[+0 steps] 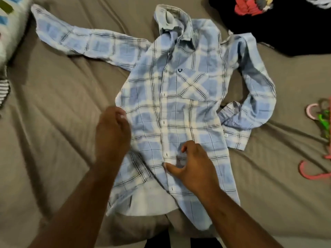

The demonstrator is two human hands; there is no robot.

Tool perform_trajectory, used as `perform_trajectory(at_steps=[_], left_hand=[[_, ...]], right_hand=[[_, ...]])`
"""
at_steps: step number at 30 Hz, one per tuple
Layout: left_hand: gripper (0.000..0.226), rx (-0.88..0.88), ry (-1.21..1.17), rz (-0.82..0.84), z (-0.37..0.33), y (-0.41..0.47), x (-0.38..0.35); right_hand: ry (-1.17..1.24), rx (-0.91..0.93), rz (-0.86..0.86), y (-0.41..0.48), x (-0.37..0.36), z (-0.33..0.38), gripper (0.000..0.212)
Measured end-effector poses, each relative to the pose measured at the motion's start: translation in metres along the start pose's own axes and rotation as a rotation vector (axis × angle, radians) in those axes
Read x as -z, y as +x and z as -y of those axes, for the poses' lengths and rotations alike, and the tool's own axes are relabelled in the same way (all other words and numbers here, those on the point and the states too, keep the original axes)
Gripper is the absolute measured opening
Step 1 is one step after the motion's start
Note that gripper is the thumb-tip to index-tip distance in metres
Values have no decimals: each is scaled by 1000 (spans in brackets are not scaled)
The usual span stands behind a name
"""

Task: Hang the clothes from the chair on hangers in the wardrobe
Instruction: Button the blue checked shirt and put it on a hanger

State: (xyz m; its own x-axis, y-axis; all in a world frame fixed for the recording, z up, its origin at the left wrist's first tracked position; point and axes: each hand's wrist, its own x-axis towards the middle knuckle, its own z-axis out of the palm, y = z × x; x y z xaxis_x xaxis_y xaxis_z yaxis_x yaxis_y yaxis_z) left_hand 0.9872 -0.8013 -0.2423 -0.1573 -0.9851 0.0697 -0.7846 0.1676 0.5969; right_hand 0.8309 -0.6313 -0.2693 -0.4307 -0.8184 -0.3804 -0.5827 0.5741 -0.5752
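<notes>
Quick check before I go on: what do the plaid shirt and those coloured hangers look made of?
Plaid shirt: thin woven cotton or a cotton blend by the look, matte; it lies flat with soft creases. Hangers: probably moulded plastic, thin smooth curves in bright solid pink and green; blurred at the frame edge, so uncertain.

2 forearms forward, left hand blurred with loose fingers, right hand palm-down, fingers apart

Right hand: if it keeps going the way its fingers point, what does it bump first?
Most likely the button strip of the blue-and-white checked long-sleeved cloth shirt, just ahead of the right hand. Its height above the cloth is unclear.
</notes>
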Motion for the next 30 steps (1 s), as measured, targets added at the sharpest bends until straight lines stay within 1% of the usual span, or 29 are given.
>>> perform_trajectory(at_steps=[2,3,5,7,9,11,12,13,15,17,18,19,21,22,23,25,28,30], left_hand=[[13,-41,-90,57,-10,-47,-15],[13,-39,-104,96,-13,-70,-24],[14,-6,-113,166,-13,-112,-38],[15,22,-141,162,-10,-138,-45],[17,28,-158,137,-6,-149,-44],[15,5,-150,127,-5,-149,-41],[13,-6,-136,131,-5,-145,-40],[11,-13,-122,148,-6,-141,-40],[12,-8,-102,236,-14,-131,-41],[22,5,-104,346,-24,-129,-44],[30,-11,-88,385,-28,-132,-47],[41,-34,-42,417,-30,-136,-50],[61,-73,74,455,-32,-147,-56],[67,-95,123,457,-32,-153,-57],[70,-121,170,454,-31,-159,-58],[74,-162,250,454,-31,-167,-58],[77,-183,263,469,-30,-172,-60],[89,-208,288,512,-33,-173,-60]], right_hand=[[-144,-14,20,-9,-9,1,64],[-190,-10,12,-13,-11,2,59],[-195,14,-20,-15,-13,3,37],[-45,-25,-19,-12,-6,3,19],[208,-147,-18,-7,7,-3,5],[414,-278,-50,-7,20,-10,20],[507,-333,-69,-7,26,-14,24],[587,-385,-74,-9,31,-18,24],[740,-463,-65,-11,36,-21,22],[845,-488,-62,-14,36,-22,15],[859,-461,-55,-15,36,-22,11],[833,-422,-46,-18,35,-22,14],[721,-372,-49,-23,35,-25,32],[675,-378,-69,-25,39,-26,38],[649,-390,-99,-26,44,-29,39],[721,-403,-163,-28,59,-37,37],[909,-401,-245,-30,85,-48,37],[919,-393,-282,-29,96,-56,33]])
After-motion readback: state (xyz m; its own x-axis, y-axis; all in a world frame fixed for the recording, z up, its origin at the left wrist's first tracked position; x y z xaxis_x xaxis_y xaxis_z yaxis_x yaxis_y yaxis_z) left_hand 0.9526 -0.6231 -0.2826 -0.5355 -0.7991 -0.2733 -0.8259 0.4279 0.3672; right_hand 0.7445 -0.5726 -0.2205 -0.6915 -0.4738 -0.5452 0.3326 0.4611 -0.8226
